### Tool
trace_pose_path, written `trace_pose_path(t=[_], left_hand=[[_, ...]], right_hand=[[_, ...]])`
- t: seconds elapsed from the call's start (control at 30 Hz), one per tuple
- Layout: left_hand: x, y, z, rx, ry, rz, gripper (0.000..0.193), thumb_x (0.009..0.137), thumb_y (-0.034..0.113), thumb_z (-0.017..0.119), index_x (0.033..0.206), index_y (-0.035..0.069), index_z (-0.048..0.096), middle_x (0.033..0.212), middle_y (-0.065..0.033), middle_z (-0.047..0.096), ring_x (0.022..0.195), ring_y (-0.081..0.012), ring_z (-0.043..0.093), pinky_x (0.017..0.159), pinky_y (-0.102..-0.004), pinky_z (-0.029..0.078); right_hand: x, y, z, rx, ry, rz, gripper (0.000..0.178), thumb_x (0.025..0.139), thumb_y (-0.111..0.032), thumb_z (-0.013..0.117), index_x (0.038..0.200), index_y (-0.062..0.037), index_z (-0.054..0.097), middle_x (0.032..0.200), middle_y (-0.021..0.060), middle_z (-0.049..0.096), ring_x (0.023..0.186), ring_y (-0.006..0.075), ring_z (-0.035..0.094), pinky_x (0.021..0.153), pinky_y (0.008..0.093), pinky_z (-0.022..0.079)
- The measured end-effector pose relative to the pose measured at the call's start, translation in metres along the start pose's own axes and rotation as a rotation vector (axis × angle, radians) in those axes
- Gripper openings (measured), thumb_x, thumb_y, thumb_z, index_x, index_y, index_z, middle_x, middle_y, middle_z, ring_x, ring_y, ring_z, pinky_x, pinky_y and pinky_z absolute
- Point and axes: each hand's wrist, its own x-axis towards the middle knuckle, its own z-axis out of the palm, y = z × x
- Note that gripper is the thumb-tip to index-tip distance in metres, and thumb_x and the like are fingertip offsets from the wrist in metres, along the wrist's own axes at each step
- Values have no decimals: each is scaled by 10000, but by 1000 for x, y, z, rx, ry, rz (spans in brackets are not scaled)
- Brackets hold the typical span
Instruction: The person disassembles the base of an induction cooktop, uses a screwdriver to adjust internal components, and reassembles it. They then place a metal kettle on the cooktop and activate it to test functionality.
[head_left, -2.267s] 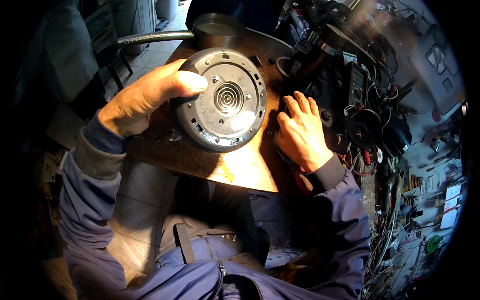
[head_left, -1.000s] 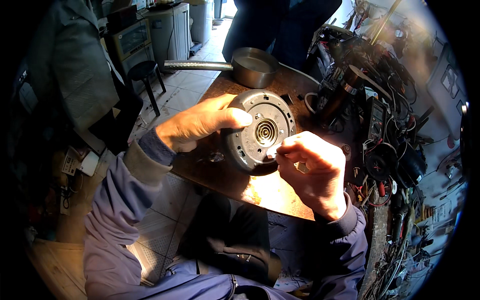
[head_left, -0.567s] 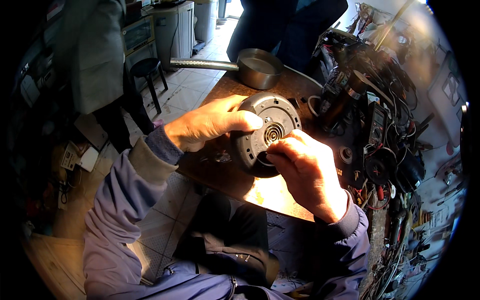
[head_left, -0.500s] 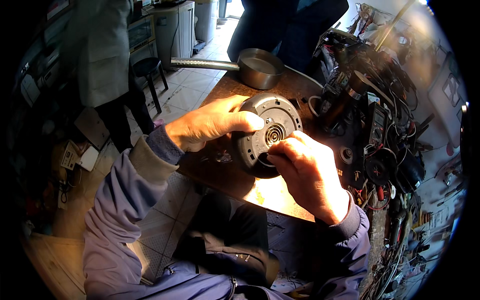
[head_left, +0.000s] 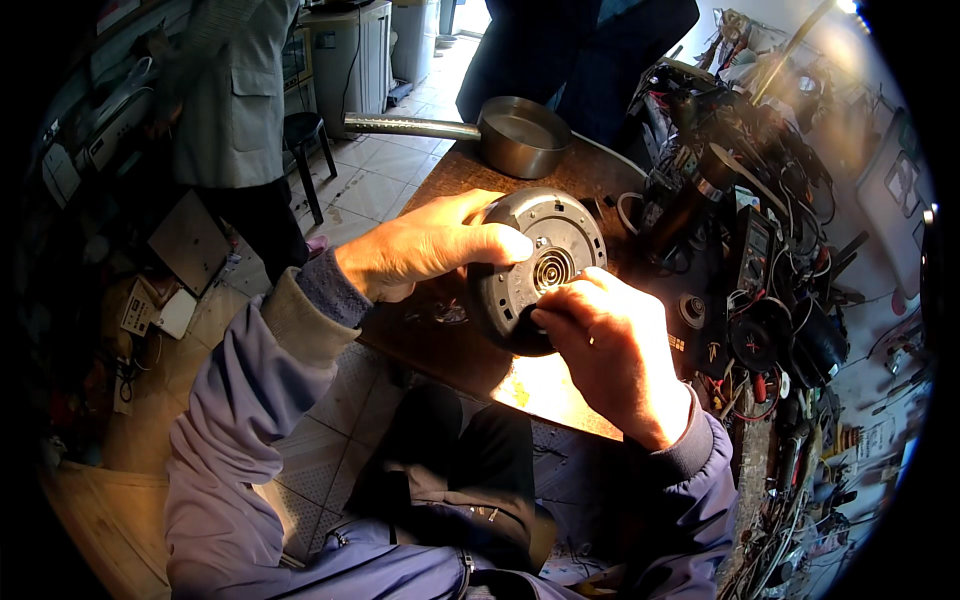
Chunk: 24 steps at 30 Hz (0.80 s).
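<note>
My left hand [head_left: 432, 243] grips a round dark kettle base [head_left: 513, 280] by its left rim, thumb lying on the face. The base is tilted up above the workbench, its flat side toward me. Concentric metal rings [head_left: 553, 269] sit at its middle, and small slots run round the edge. My right hand [head_left: 612, 335] is closed in a pinch against the lower right of the face, beside a dark opening. Whatever its fingertips hold, if anything, is hidden behind them.
On the brown workbench [head_left: 430, 190], a metal saucepan [head_left: 523, 138] stands at the far end, handle pointing left. A dark cylinder [head_left: 690, 200], a multimeter [head_left: 755, 248] and tangled cables [head_left: 790, 150] crowd the right. One person [head_left: 235, 120] stands at left, another [head_left: 555, 50] beyond the bench.
The person at left has shifted to the right. My hands and the kettle base have barely moved; the right fingers stay at the same spot on the face.
</note>
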Motion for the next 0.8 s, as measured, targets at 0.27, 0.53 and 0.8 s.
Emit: trace_pose_path(t=[0.27, 0.53, 0.8], left_hand=[[1, 4, 3, 25, -14, 7, 835, 875, 479, 787, 1490, 9, 474, 1292, -121, 630, 1140, -188, 624, 832, -324, 585], [-3, 11, 7, 49, 0, -13, 805, 883, 458, 781, 1486, 14, 485, 1286, -110, 637, 1142, -183, 622, 851, -326, 572], [0, 9, 9, 58, -1, -17, 755, 898, 426, 751, 1467, -2, 498, 1297, -106, 636, 1186, -180, 594, 1011, -361, 496]], right_hand=[[-7, 3, 1, -52, 34, -104, 75, 884, -60, 718, 915, -30, 657, 868, 129, 619, 753, 325, 663, 639, 405, 550], [-8, 4, 6, -176, 11, -134, 100, 902, -82, 692, 903, -44, 599, 823, 118, 578, 686, 302, 633, 578, 397, 522], [-6, -1, 7, -462, -6, -150, 118, 868, -114, 659, 887, -46, 564, 773, 102, 564, 638, 257, 624, 531, 375, 498]])
